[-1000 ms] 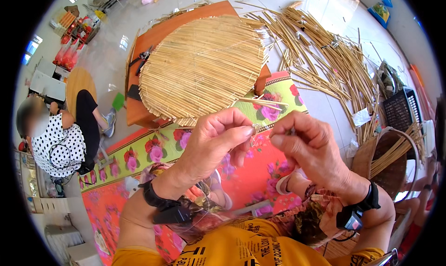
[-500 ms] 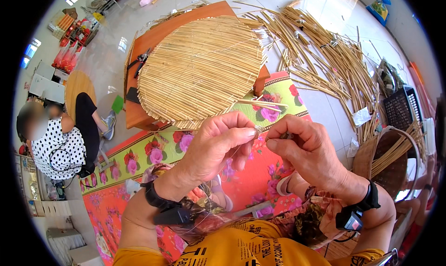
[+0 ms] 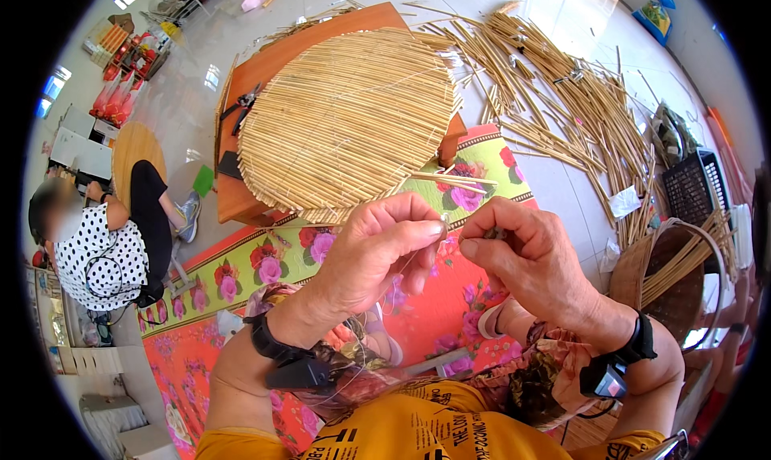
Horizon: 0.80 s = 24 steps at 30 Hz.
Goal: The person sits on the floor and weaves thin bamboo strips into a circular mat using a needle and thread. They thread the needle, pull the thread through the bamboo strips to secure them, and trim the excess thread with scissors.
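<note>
In front of my chest, my left hand (image 3: 381,251) pinches a fine pale thread (image 3: 359,362) between thumb and forefinger; a length of it hangs down toward my lap. Close by on the right, my right hand (image 3: 534,259) has its fingers curled, thumb against forefinger. Something small sits in that grip, too hidden to name. A narrow gap separates the two hands' fingertips. Beyond them a round mat of straw-coloured stalks (image 3: 345,122) rests on a low orange-brown wooden table (image 3: 369,16), with a few loose stalk ends sticking out at its right edge.
A black-handled tool (image 3: 246,105) lies at the table's left side. Long loose stalks (image 3: 562,82) spread over the floor at the far right. A round basket (image 3: 630,279) holding stalks and a black crate (image 3: 695,183) stand at right. Another person (image 3: 100,251) sits at left. Flowered cloth (image 3: 233,279) covers the floor.
My hands stay almost in place, fingertips still close together. At left, the other person's arm has shifted, and a dark wristband now shows.
</note>
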Each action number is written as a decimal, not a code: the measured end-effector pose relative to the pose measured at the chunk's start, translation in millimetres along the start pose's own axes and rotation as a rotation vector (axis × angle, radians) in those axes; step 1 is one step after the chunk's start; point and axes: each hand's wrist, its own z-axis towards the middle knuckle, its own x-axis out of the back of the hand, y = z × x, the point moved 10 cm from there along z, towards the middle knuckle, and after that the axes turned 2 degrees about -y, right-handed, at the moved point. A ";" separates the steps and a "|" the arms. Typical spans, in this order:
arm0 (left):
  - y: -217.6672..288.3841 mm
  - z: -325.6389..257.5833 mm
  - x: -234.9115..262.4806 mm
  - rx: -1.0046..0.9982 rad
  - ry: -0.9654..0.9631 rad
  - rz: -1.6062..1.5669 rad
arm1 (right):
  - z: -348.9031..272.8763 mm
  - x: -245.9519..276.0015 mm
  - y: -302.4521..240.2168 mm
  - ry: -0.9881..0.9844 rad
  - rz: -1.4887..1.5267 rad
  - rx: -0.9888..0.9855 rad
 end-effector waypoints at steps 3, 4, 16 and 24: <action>-0.5 -0.3 0.5 -0.003 -0.003 0.007 | 0.8 -0.9 1.7 0.006 0.013 -0.012; -0.4 -0.6 0.7 -0.005 -0.004 0.009 | 1.0 -1.5 1.9 0.005 0.016 -0.014; -6.5 -3.0 -4.5 0.014 -0.035 0.137 | 6.4 14.7 6.7 0.148 0.141 -0.018; 6.0 -4.5 10.7 -0.047 -0.013 -0.019 | 12.4 42.4 26.4 0.267 0.246 -0.014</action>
